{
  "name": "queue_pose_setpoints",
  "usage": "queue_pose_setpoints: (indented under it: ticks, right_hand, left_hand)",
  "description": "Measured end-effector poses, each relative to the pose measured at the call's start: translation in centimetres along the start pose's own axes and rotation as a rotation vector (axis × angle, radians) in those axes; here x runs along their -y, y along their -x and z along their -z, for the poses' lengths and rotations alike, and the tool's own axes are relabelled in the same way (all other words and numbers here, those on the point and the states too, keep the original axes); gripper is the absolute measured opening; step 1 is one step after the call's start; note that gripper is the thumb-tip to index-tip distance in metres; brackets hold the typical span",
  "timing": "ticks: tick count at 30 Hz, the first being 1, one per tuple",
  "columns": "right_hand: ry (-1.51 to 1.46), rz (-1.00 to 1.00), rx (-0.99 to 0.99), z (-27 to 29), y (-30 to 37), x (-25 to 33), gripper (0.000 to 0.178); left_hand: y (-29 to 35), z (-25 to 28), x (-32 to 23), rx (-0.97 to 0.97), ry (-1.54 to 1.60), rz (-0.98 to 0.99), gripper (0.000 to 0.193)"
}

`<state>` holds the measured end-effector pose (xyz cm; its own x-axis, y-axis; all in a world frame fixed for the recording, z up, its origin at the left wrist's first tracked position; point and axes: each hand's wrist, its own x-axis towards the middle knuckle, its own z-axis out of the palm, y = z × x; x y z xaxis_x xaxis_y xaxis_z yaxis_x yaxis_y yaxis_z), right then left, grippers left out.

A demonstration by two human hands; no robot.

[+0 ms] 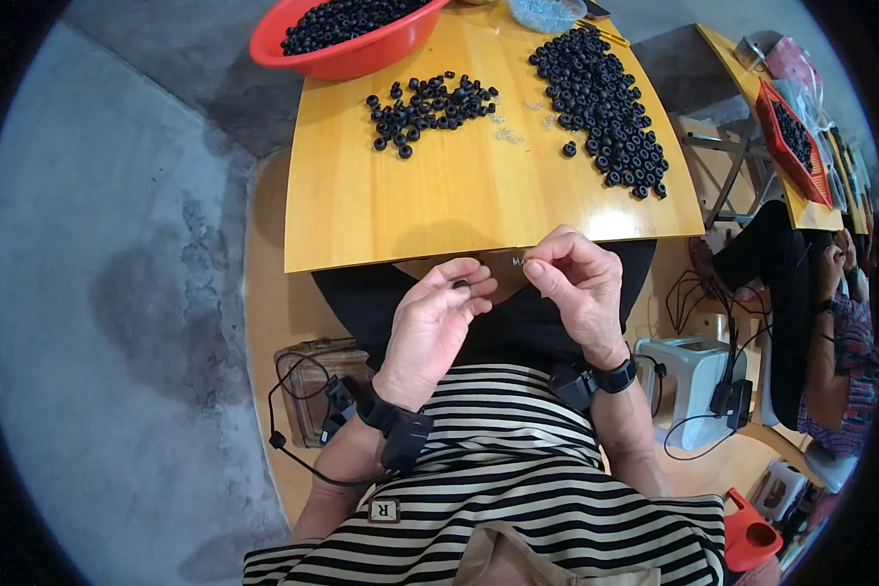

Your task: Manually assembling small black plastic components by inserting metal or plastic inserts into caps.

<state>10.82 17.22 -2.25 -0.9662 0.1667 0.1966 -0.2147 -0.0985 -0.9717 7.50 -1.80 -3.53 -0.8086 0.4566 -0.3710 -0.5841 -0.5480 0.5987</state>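
Note:
My left hand (pixel 428 324) is held palm up just off the table's near edge, its fingers curled around a small black round part (pixel 461 284) that is mostly hidden. Close beside it, my right hand (pixel 584 291) pinches a tiny silvery coil, which looks like a spring (pixel 519 261), between thumb and forefinger. The spring points toward the left hand without touching the black part. On the wooden table (pixel 361 210) lie a loose group of black round parts (pixel 430 109) and, to the right, a denser pile of black ring-shaped parts (pixel 606 112). Small silvery pieces (pixel 507 135) lie between them.
A red basin (pixel 361 61) of black parts stands at the far left of the table. A clear bluish tub (pixel 547 14) sits at the far edge. At right, another person (pixel 830 322) works by a second table with a red basket (pixel 794 142). Cables (pixel 293 391) hang near my left arm.

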Motion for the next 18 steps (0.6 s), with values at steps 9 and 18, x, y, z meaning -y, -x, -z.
queue_pose_setpoints:
  ticks: [9,18]
  right_hand:
    - [-0.032,-0.052,0.086,-0.3,0.4,0.2,0.005]
    - [-0.012,-0.068,0.121,-0.9,0.7,1.1,0.005]
  left_hand:
    - [1.4,0.0,-0.7,0.15,-0.094,-0.023,0.027]
    - [2.0,-0.4,-0.6,0.175,-0.254,-0.211,0.034]
